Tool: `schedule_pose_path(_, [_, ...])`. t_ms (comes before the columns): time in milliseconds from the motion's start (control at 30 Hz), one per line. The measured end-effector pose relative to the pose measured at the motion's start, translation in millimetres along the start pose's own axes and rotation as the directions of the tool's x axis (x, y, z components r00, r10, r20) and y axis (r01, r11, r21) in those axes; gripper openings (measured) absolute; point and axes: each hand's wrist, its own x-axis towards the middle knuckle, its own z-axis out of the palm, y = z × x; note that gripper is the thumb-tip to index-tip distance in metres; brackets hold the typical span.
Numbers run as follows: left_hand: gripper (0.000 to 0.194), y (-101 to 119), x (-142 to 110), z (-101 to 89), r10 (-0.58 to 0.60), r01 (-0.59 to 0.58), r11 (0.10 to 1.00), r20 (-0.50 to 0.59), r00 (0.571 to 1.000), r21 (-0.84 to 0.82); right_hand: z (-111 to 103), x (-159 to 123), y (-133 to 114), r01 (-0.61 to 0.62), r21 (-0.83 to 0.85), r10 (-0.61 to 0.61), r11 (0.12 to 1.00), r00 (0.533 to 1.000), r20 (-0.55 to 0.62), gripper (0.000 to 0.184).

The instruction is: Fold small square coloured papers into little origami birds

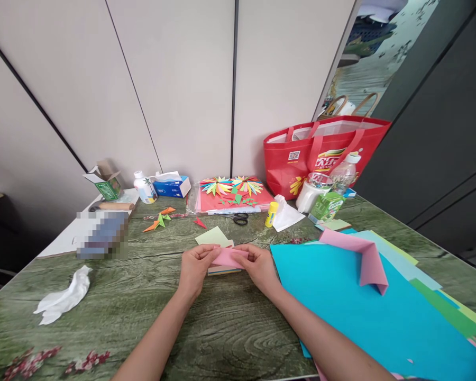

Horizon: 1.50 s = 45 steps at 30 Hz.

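A small folded piece of pink paper point(226, 257) is stretched between my hands at the middle of the table. My left hand point(196, 269) pinches its left end between thumb and fingers. At the right end, my right hand point(259, 269) grips it the same way. Beneath and just behind it lies a small stack of coloured paper point(224, 272), partly hidden by the hands. A pale yellow-green sheet point(213, 236) sticks out beyond the stack.
Large blue paper point(333, 296) with a folded pink strip point(371, 259) covers the right side. Behind stand a glue stick point(271, 214), scissors point(240, 218), folded paper stars point(216, 186), a tissue box point(172, 186) and a red bag point(280, 164). Crumpled tissue point(65, 296) lies left.
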Motion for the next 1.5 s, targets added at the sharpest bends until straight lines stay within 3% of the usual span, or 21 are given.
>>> schedule_pose_path(567, [0.02,0.2,0.5,0.4,-0.017,0.016,0.999,-0.015,1.0,-0.037,0.6,-1.8,-8.8,-0.035,0.021,0.035,0.999,0.999,-0.022,0.025])
schedule_pose_path(1000, [0.019,-0.8,1.2,0.3,-0.009,0.009,1.0,0.004,1.0,0.006,-1.5,1.6,-6.1,-0.031,0.042,0.029,0.999,0.999,0.043,0.024])
schedule_pose_path(1500, [0.021,1.6,-0.1,1.7,-0.005,0.006,0.999,-0.015,1.0,0.033,-1.8,1.5,-4.2,-0.035,0.021,0.034,0.999,0.999,0.038,0.022])
